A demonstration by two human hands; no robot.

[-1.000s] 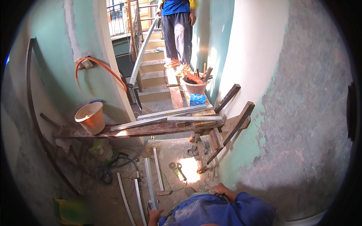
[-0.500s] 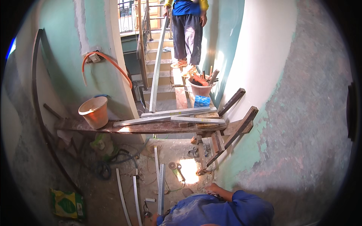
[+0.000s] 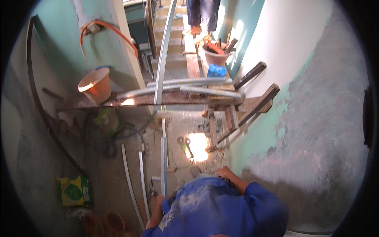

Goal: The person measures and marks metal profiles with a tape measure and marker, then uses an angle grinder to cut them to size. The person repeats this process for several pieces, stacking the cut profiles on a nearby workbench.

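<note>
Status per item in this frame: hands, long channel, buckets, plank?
Left hand: low on the long grey metal channel, grip unclear.
Right hand: by the torso, nothing seen in it.
Long grey metal channel: upright, leaning past the plank.
Orange plastic bucket: tilted on the rusty plank.
Brown bucket: upright, tools inside.
Green-yellow sack: lying on the floor.

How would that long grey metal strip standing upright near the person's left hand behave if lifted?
The long grey metal strip looks thin and very long, so it would probably flex and sway. Its slim section suggests it is light. The left hand is beside its base; grip cannot be told.
</note>
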